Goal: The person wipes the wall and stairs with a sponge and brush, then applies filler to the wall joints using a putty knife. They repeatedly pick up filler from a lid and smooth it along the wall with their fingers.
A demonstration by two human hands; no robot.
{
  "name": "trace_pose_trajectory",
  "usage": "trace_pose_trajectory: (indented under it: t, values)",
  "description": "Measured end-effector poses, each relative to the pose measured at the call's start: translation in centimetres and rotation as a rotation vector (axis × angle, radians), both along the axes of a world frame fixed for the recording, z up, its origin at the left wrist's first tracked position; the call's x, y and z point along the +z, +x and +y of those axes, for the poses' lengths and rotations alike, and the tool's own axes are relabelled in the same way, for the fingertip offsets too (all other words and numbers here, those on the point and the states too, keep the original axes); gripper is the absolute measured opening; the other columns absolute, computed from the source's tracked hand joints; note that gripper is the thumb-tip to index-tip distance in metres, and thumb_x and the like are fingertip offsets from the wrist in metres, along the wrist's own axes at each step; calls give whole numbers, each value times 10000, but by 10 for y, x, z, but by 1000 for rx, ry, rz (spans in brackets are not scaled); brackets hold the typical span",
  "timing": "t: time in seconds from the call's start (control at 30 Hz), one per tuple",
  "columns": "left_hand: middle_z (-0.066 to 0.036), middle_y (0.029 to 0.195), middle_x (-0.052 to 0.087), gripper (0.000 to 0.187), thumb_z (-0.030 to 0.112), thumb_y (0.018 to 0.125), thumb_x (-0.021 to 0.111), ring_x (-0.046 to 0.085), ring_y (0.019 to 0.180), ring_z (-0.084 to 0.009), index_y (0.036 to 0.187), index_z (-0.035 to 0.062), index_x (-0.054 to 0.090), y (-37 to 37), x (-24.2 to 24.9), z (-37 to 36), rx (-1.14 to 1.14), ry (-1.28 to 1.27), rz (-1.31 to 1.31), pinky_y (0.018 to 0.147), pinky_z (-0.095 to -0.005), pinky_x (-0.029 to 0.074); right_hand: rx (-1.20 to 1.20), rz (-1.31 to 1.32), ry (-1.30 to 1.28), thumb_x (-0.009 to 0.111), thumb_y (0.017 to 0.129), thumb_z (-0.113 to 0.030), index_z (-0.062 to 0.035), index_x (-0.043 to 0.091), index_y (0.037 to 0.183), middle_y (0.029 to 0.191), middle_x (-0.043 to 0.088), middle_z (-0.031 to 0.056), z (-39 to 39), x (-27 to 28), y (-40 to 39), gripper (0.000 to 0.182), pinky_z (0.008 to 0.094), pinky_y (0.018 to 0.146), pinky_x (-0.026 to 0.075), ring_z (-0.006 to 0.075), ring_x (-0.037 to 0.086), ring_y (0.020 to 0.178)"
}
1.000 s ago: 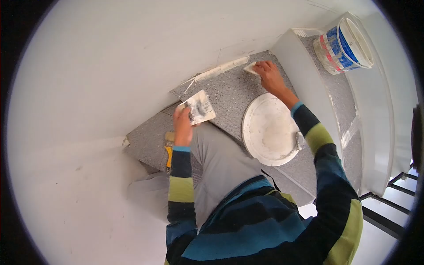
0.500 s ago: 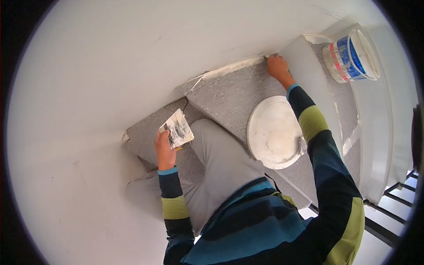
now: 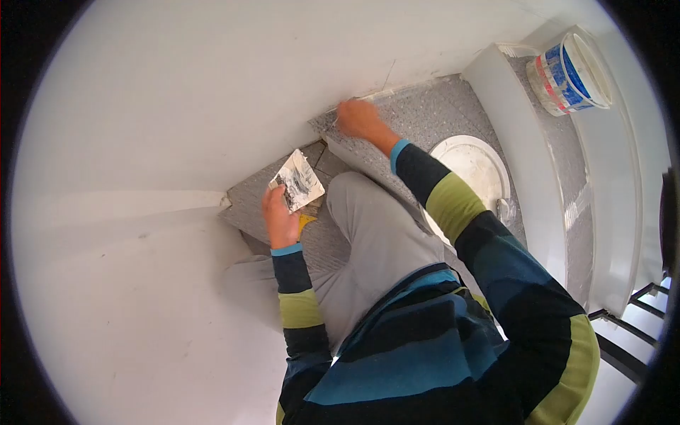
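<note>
My left hand (image 3: 282, 218) grips a flat, square plate (image 3: 300, 183) smeared with white and dark putty, its thumb lying on the face. A small yellow piece (image 3: 305, 222) shows just beside that hand. Against the wall, my right hand (image 3: 360, 119) is closed at the seam where the grey speckled step (image 3: 432, 106) meets the white wall (image 3: 212, 92). Whatever its fingers hold is hidden from view. A thin pale line of filler (image 3: 386, 93) runs along the seam to the right of this hand.
A round white lid (image 3: 478, 164) lies on the step, partly behind my right forearm. Higher up, a white bucket with a blue label (image 3: 567, 76) stands on another step. Black metal railing bars (image 3: 630, 312) are at lower right. My bent knee (image 3: 354, 195) is beside the step.
My right hand has swept left along the wall seam, from the step's inner corner toward its front edge. The thick filler strip there now looks thinner. My left hand still holds the plate.
</note>
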State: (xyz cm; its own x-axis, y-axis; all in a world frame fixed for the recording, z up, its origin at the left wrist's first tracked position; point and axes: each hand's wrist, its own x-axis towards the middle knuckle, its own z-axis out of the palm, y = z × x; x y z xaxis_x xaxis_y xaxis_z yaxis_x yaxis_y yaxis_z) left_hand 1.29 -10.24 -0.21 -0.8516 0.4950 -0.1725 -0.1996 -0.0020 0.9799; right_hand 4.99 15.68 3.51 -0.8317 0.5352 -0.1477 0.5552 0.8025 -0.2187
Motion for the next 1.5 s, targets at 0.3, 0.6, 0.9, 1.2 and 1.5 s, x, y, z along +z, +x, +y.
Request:
trace_pose_trajectory:
  t: [0.3,0.6,0.9,1.2,1.5]
  values:
    - [-54,904,576,178,152,834,480,581,814,-172,953,30,528,21,9,14,63,331,-853,602,-237,463,440,643,-249,503,719,14,-16,567,1072,1099,540,181,-93,83,83,360,446,691,476,335,543,926]
    - [-75,969,584,235,146,849,436,608,853,-197,1047,44,511,41,59,43,-138,279,-638,636,-346,521,-274,398,-372,533,720,21,7,564,1072,970,607,167,-39,47,260,353,327,712,500,276,614,839]
    - [-74,1002,586,245,67,860,438,591,899,-166,1086,10,510,84,59,89,-459,211,-655,743,-308,500,-486,307,227,628,707,-35,10,510,1143,1021,511,170,-47,55,333,453,342,885,402,295,499,1035]
    - [-67,973,592,245,70,859,437,585,862,-138,1075,-6,523,96,92,129,-686,100,-635,740,-273,487,-111,662,-453,497,681,117,-181,575,1140,1342,313,130,-42,87,248,553,442,992,296,320,297,1233]
    - [-76,979,590,259,74,854,428,598,868,-161,1090,2,510,94,72,141,-670,55,-725,744,-307,506,-86,672,-480,491,693,127,-151,644,999,1306,373,109,-36,76,242,442,428,1013,266,290,315,1230]
